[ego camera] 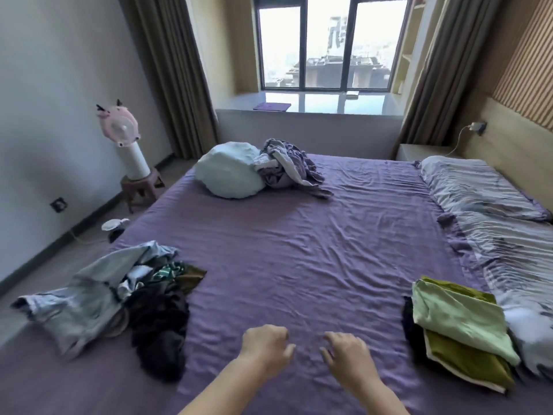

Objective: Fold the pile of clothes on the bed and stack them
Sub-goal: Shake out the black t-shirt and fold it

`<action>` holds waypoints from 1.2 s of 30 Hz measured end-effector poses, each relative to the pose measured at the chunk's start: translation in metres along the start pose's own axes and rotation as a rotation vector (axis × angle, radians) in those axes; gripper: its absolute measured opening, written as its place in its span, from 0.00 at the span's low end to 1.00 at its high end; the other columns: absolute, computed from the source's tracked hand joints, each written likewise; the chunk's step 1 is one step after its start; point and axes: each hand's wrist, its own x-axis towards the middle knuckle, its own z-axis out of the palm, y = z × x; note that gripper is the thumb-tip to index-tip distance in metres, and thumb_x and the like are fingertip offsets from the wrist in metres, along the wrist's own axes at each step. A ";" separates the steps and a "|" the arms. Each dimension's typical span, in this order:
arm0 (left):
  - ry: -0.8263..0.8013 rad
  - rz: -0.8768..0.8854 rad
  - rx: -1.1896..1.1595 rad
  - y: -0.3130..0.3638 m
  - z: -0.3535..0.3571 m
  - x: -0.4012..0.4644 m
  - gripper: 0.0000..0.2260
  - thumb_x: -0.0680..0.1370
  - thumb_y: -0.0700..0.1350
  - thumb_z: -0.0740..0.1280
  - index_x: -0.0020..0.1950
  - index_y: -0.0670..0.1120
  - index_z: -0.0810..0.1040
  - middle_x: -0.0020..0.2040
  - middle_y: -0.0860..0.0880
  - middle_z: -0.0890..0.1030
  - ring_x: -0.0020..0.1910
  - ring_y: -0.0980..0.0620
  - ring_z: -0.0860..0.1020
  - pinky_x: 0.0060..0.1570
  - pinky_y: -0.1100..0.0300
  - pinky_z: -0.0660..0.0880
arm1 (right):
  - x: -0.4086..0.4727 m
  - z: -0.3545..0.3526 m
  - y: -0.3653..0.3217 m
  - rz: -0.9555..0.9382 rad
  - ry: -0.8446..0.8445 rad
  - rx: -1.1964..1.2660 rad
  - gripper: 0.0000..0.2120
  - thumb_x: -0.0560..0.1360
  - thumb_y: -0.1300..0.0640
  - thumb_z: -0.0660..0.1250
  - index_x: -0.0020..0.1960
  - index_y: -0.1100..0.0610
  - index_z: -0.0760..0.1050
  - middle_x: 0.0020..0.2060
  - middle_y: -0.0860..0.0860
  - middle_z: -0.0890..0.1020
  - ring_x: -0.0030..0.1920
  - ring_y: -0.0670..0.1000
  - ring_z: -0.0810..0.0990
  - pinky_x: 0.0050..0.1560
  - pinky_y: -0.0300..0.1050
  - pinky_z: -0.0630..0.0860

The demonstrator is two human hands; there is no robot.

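Single head-worn wide-angle view, no second camera to share anything with. Looks forward and down from the near edge of the bed (299, 250), across the purple sheet toward the window (326, 46) on the far wall. Both forearms enter from the bottom edge, close to the lens; left hand (264, 347) and right hand (347, 357) low centre. Edges bend, walls lean outward.

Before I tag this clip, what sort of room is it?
A bedroom, most likely in a home: a wide bed with a purple sheet, pillows along the headboard side, and curtains framing a window. Clothes lie loose on the bed.
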 end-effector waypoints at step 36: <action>-0.079 -0.491 -0.343 -0.388 0.051 -0.187 0.18 0.77 0.63 0.57 0.56 0.54 0.77 0.55 0.55 0.81 0.55 0.52 0.78 0.50 0.60 0.71 | -0.005 0.144 -0.354 -0.083 -0.312 0.090 0.17 0.78 0.46 0.57 0.63 0.52 0.71 0.60 0.49 0.76 0.63 0.52 0.72 0.57 0.44 0.70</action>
